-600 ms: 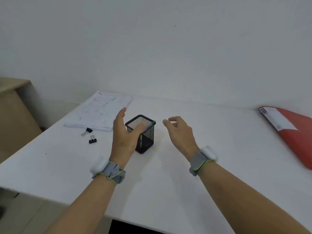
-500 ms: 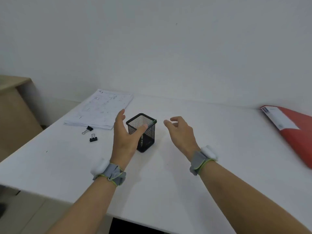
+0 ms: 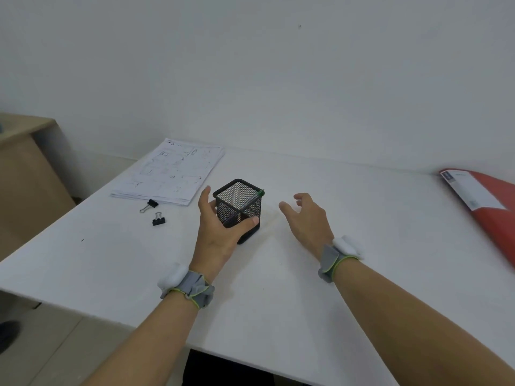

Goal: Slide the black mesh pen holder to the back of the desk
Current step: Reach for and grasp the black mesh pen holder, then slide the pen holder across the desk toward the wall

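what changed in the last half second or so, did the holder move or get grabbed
The left hand has closed further round the black mesh pen holder, its thumb now wrapped low across the near face where before it rested near the rim. Any slide of the holder is too slight to tell apart from camera motion. The right hand stays open and apart from it. Papers, binder clips and red folder are unchanged.

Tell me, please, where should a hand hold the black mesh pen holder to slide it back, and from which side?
Hold the black mesh pen holder low on its flat side walls, coming from the near side, as the left hand does. It stands upright and tall, so a low push probably keeps it from tipping. The green pen leans inside, so avoid the rim.
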A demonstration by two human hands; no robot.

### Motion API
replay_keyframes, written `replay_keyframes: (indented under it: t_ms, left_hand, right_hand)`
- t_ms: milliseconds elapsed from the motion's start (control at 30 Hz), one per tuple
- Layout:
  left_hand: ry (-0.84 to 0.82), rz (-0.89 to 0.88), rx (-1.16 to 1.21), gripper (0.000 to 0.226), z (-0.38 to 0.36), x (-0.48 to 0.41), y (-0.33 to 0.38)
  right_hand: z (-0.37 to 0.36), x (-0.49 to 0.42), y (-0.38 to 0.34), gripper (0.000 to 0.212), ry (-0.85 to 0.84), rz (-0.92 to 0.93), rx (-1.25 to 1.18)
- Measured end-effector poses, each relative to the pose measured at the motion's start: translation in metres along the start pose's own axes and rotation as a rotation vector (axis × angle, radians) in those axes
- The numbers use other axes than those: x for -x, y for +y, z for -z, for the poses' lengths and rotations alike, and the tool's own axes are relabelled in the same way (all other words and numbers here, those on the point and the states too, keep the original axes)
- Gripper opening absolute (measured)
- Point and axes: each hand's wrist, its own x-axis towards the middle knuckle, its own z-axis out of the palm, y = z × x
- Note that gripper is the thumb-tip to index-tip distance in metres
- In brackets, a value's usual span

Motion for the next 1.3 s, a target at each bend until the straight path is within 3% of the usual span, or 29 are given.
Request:
replay_keyframes:
  t_ms: [233,533,1033,1300]
  left_hand:
    - [0.049,-0.005,-0.076,0.092,-0.001,-0.001,-0.008]
    - [0.121,-0.001,-0.130,0.079,-0.003,-0.008,-0.010]
    - [-0.010,0.037,0.028,0.074,-0.013,-0.041,-0.002]
    - [-0.148,0.077,0.119,0.088,-0.023,-0.085,0.006]
  right_hand:
    - [0.001,-0.009,0.011,0.064,-0.034,0.023,0.194]
    - [0.005,-0.020,0.019,0.066,-0.063,0.057,0.424]
    - [-0.004,-0.043,0.040,0.074,-0.067,0.075,0.552]
    - [-0.003,-0.043,0.040,0.075,-0.079,0.085,0.549]
